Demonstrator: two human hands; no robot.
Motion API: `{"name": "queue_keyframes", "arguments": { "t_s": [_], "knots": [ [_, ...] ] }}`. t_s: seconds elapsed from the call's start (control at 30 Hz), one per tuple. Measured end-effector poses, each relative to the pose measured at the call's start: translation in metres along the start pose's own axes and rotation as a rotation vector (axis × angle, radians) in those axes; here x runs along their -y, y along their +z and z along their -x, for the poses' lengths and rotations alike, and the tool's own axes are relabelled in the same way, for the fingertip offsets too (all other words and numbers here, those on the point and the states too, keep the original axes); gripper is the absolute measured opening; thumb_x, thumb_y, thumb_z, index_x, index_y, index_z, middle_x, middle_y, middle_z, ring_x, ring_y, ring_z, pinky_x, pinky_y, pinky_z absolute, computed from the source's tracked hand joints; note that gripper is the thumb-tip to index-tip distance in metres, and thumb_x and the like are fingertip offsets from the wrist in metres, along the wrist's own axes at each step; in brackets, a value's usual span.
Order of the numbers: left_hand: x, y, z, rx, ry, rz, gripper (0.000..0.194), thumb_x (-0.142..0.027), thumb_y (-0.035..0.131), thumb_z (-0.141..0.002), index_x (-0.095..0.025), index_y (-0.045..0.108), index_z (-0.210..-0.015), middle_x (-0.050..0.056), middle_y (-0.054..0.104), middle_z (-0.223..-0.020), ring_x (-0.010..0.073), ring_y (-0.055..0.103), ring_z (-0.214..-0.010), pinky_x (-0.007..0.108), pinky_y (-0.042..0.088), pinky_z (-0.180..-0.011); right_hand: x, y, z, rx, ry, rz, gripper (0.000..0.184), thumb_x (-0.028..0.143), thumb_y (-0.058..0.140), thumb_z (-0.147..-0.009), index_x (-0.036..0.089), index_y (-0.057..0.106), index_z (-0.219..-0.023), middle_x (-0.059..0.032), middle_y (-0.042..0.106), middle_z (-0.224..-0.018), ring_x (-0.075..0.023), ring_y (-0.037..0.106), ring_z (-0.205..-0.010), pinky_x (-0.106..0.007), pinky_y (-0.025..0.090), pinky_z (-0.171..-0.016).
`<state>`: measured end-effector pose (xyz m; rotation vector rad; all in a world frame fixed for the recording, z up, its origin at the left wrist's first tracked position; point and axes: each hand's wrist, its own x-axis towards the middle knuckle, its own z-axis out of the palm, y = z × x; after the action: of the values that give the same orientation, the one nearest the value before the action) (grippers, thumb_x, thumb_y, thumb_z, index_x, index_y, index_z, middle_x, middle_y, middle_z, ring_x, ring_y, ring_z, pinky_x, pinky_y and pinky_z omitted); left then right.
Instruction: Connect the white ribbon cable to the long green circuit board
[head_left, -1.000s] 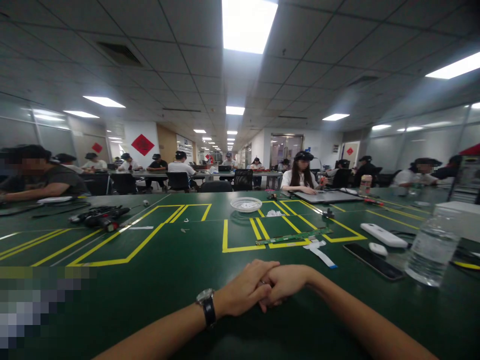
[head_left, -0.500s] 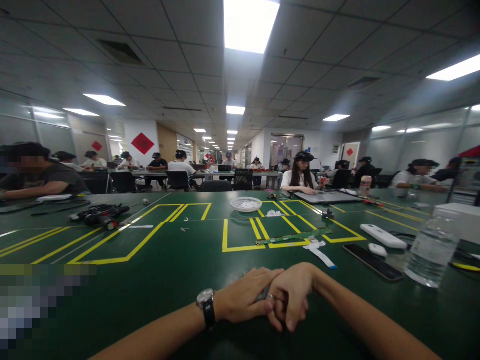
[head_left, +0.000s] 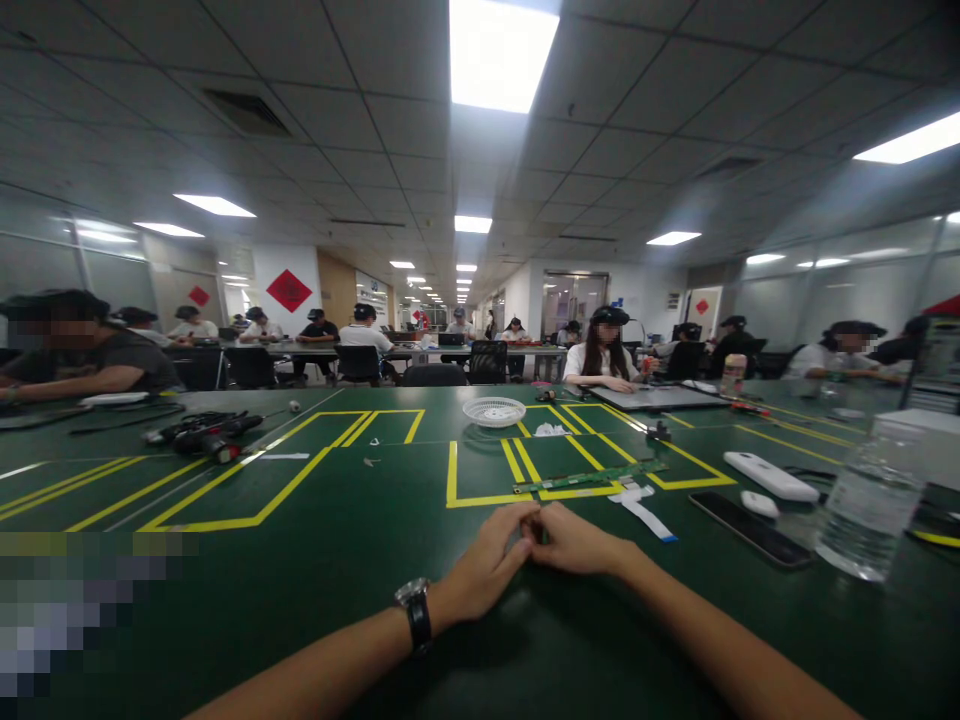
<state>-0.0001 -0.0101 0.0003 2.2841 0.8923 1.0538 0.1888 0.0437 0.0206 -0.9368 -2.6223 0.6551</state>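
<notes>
Two bare hands meet over a green bench (head_left: 322, 590), fingertips together, just short of a thin green circuit strip.
From where I stand, the left hand (head_left: 484, 565), with a watch (head_left: 415, 612) at its wrist, and the right hand (head_left: 581, 540) touch at bent fingers; whether anything is tucked between them, or how far each is closed, I can't tell. The green circuit strip (head_left: 589, 478) lies beyond them, slanting across yellow tape lines (head_left: 487, 502), and a white ribbon strip with a blue end (head_left: 651, 517) lies near its right part. Farther back sits a round white basket (head_left: 493, 411), with crumpled white paper (head_left: 551, 430) to its right. Over on the right, a dark phone (head_left: 750, 530) lies flat between the right hand and an upright clear bottle (head_left: 870, 510), a small white case (head_left: 760, 504) just beside the phone.
</notes>
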Motion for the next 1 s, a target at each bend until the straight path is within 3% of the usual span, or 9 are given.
{"name": "queue_keyframes", "arguments": {
  "t_s": [0.07, 0.17, 0.33, 0.63, 0.73, 0.83, 0.9, 1.0],
  "knots": [
    [0.001, 0.0, 0.0, -0.011, -0.008, -0.042, 0.042, -0.033, 0.039, -0.094, -0.024, 0.037, -0.135, 0.008, 0.041, -0.141, 0.0205, 0.036, -0.13, 0.041, 0.025, -0.111, -0.009, -0.005, 0.002, -0.106, -0.011, 0.222, 0.006, 0.019, 0.055, -0.078, 0.015, 0.054, -0.074, 0.0001, 0.055, -0.072, -0.0114, 0.047, -0.066, -0.023, 0.034, -0.061],
    [-0.002, 0.001, 0.001, 0.071, 0.005, -0.139, 0.04, -0.031, 0.042, -0.092, -0.026, 0.04, -0.131, 0.007, 0.041, -0.141, 0.0216, 0.036, -0.129, 0.043, 0.027, -0.108, -0.023, -0.011, 0.005, -0.135, 0.025, 0.353, 0.009, 0.023, 0.054, -0.082, 0.016, 0.057, -0.078, -0.0026, 0.058, -0.077, -0.0135, 0.049, -0.069, -0.024, 0.034, -0.061],
    [-0.012, 0.002, 0.002, 0.262, 0.123, -0.362, 0.029, -0.029, 0.044, -0.091, -0.026, 0.052, -0.118, 0.006, 0.053, -0.127, 0.0235, 0.044, -0.119, 0.041, 0.034, -0.098, -0.032, -0.011, 0.006, -0.125, 0.059, 0.377, 0.012, 0.025, 0.051, -0.084, 0.016, 0.058, -0.079, -0.0041, 0.059, -0.08, -0.0142, 0.051, -0.073, -0.024, 0.035, -0.064],
    [-0.011, 0.003, 0.002, 0.263, 0.134, -0.428, 0.027, -0.028, 0.042, -0.091, -0.027, 0.055, -0.116, 0.005, 0.055, -0.125, 0.0233, 0.045, -0.115, 0.039, 0.035, -0.095, -0.023, -0.004, 0.004, -0.187, 0.047, 0.432, 0.014, 0.026, 0.05, -0.085, 0.016, 0.06, -0.086, -0.0073, 0.058, -0.092, -0.0182, 0.053, -0.087, -0.028, 0.041, -0.077],
    [-0.014, 0.002, 0.002, 0.268, 0.135, -0.435, 0.027, -0.027, 0.042, -0.091, -0.027, 0.054, -0.116, 0.004, 0.055, -0.125, 0.0231, 0.046, -0.115, 0.039, 0.035, -0.094, -0.031, -0.002, 0.003, -0.295, 0.136, 0.545, 0.027, 0.031, 0.052, -0.085, 0.016, 0.06, -0.106, -0.0127, 0.056, -0.111, -0.025, 0.05, -0.105, -0.036, 0.037, -0.09],
    [-0.015, 0.002, 0.002, 0.27, 0.136, -0.435, 0.027, -0.027, 0.042, -0.091, -0.026, 0.055, -0.115, 0.005, 0.054, -0.126, 0.0234, 0.046, -0.115, 0.04, 0.036, -0.094, -0.045, 0.0, 0.002, -0.353, 0.283, 0.601, 0.049, 0.039, 0.047, -0.087, 0.017, 0.048, -0.131, -0.017, 0.041, -0.137, -0.0312, 0.035, -0.127, -0.045, 0.028, -0.101],
    [-0.015, 0.002, 0.001, 0.268, 0.14, -0.431, 0.027, -0.027, 0.042, -0.091, -0.026, 0.055, -0.115, 0.005, 0.054, -0.126, 0.0234, 0.047, -0.115, 0.04, 0.035, -0.094, -0.054, 0.002, 0.002, -0.325, 0.392, 0.586, 0.056, 0.046, 0.041, -0.089, 0.019, 0.039, -0.139, -0.0165, 0.033, -0.145, -0.032, 0.027, -0.134, -0.048, 0.023, -0.104],
    [-0.015, 0.002, 0.001, 0.262, 0.145, -0.423, 0.027, -0.027, 0.042, -0.091, -0.026, 0.055, -0.115, 0.005, 0.055, -0.126, 0.0235, 0.046, -0.115, 0.04, 0.035, -0.094, -0.063, 0.003, 0.002, -0.241, 0.491, 0.52, 0.059, 0.053, 0.031, -0.091, 0.023, 0.034, -0.142, -0.0149, 0.035, -0.145, -0.0313, 0.029, -0.133, -0.05, 0.024, -0.103]
  ]
}}
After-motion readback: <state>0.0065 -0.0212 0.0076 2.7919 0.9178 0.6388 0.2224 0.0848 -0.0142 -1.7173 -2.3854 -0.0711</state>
